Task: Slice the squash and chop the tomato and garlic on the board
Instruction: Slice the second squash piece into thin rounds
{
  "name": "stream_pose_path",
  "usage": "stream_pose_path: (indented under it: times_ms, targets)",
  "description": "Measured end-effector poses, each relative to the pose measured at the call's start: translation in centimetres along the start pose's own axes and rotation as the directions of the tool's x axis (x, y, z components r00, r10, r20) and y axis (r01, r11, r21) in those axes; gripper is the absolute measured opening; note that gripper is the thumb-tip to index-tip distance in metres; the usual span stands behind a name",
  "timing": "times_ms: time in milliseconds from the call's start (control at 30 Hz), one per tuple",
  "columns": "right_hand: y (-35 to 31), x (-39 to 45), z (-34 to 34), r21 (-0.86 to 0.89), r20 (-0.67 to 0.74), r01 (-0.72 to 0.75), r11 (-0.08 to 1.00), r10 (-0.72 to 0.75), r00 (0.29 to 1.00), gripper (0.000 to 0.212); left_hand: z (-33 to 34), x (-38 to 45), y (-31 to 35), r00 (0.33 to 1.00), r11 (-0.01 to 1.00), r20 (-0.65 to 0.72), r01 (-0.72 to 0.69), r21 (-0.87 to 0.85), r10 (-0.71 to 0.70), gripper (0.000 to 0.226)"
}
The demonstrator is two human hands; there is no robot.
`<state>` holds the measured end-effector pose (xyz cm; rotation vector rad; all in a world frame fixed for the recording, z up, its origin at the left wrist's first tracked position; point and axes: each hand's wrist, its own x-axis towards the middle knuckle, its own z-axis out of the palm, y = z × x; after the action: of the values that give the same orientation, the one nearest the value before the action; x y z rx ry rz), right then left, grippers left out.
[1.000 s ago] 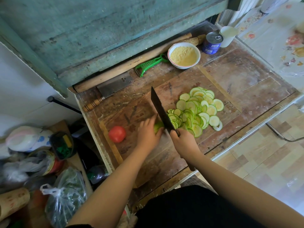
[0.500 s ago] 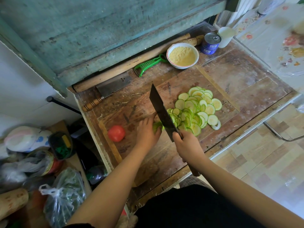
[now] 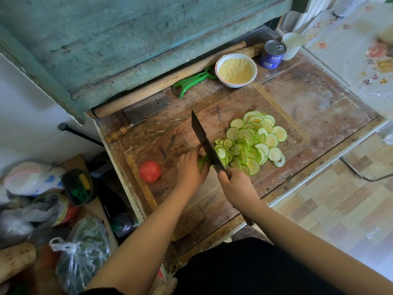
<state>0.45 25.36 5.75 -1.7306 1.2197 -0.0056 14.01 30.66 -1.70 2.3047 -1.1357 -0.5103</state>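
A short green squash stub (image 3: 203,162) lies on the worn wooden board (image 3: 234,107), pinned under the fingers of my left hand (image 3: 190,170). My right hand (image 3: 235,183) grips the handle of a dark cleaver (image 3: 205,141), whose blade stands edge-down against the stub's cut end. Thin squash slices (image 3: 251,143) are heaped just right of the blade. A whole red tomato (image 3: 150,171) rests on the board's left part, a hand's width from my left hand. No garlic is visible.
Along the back lie a second cleaver (image 3: 144,113), a rolling pin (image 3: 170,81), a green peeler (image 3: 191,81), a bowl of yellow meal (image 3: 235,70), a blue can (image 3: 273,54) and a white cup (image 3: 292,45). Bags and jars (image 3: 80,256) crowd the lower left.
The cleaver rose and came down again on the stub, which is a little shorter. My left hand stayed on the squash. The camera view shifted slightly.
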Motion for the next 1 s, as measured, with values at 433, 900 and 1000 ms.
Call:
stream_pose_path:
  times_ms: [433,900,1000]
  targets:
    - [0.3,0.5,-0.6,0.053,0.032,-0.066,0.996,0.064,0.997,0.034,-0.3,-0.1,0.1,1.0,1.0,0.006,-0.004,-0.003,0.004,0.062]
    - [0.2,-0.9,-1.2,0.076,0.028,-0.041,0.996,0.039,0.999,0.034,-0.2,-0.2,0.1,1.0,1.0,0.0,0.0,-0.016,0.0,0.061]
    - [0.2,-0.9,-1.1,0.076,0.03,-0.046,0.996,0.044,0.999,0.039,-0.2,-0.2,0.1,1.0,1.0,-0.003,0.002,-0.017,-0.003,0.061]
